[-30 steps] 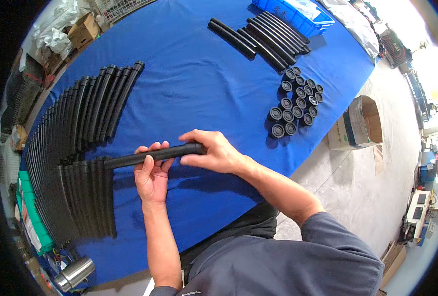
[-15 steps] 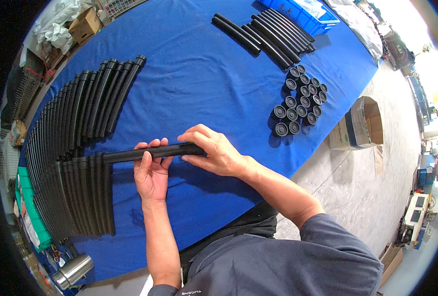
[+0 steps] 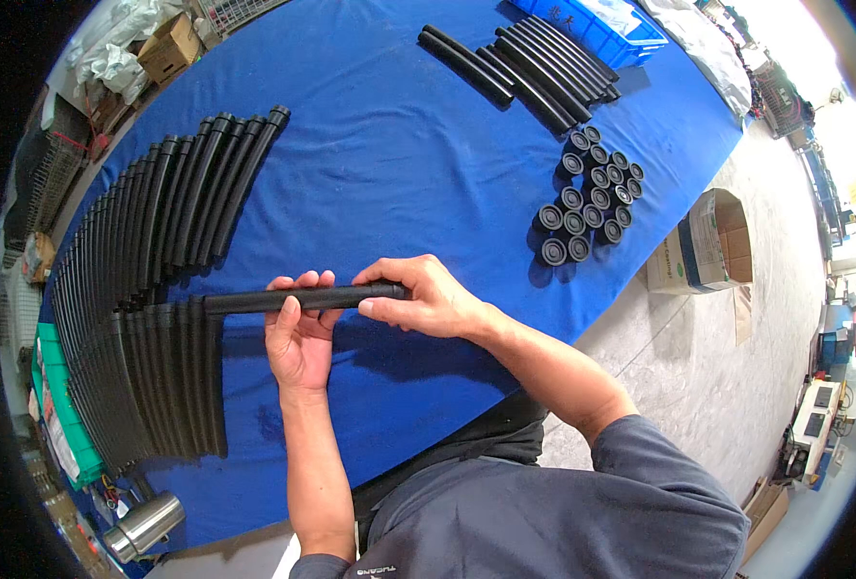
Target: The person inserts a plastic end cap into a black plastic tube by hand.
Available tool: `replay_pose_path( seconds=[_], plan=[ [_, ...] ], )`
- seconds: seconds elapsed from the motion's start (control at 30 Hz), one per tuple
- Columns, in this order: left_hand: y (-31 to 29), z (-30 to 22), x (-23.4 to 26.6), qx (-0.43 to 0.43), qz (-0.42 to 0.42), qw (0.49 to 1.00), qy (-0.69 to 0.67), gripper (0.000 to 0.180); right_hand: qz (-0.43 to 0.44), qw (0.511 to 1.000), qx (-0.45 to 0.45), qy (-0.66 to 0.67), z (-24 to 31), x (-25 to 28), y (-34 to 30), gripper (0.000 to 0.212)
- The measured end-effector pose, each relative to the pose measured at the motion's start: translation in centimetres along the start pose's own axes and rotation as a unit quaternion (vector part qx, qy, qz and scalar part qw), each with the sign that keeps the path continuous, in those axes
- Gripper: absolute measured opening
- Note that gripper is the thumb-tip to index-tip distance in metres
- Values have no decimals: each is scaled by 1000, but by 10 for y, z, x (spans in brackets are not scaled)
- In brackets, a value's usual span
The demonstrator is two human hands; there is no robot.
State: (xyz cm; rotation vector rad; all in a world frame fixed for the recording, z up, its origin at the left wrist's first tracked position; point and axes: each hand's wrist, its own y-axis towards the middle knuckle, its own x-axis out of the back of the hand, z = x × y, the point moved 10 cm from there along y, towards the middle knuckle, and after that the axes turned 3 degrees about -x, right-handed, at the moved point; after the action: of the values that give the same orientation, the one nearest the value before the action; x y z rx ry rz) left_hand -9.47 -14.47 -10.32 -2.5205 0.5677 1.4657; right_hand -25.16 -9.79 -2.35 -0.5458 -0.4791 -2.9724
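A long black tube (image 3: 244,301) lies level across both hands above the blue table (image 3: 389,183). My left hand (image 3: 299,333) wraps its middle from below, fingers curled over the top. My right hand (image 3: 426,296) closes on the tube's right end. The tube's left end reaches over a row of finished black tubes (image 3: 163,381) laid side by side. A second fan of curved black tubes (image 3: 172,207) lies further left and back.
Several black round caps (image 3: 587,198) stand grouped at the right. More straight black tubes (image 3: 529,68) lie at the back by a blue bin (image 3: 597,24). An open cardboard box (image 3: 703,241) sits on the floor right. A steel flask (image 3: 143,526) lies bottom left.
Both hands and the tube have stayed in almost the same place; the right hand has slid slightly along the tube's right end.
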Motion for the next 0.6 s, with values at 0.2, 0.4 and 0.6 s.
replay_pose_path(
  seconds=[0.2, 0.4, 0.6],
  plan=[
    [2, 2, 1, -5, -9, 1000, 1, 22, -86, 989, 102, -66, 13, 4, -4, 37],
    [1, 1, 3, -10, -11, 1000, 1, 22, 11, 1000, -22, -17, -11, -4, -2, 41],
    [1, 0, 3, -11, -21, 1000, 4, 21, -26, 996, 80, -39, 2, -6, -5, 38]
  ],
)
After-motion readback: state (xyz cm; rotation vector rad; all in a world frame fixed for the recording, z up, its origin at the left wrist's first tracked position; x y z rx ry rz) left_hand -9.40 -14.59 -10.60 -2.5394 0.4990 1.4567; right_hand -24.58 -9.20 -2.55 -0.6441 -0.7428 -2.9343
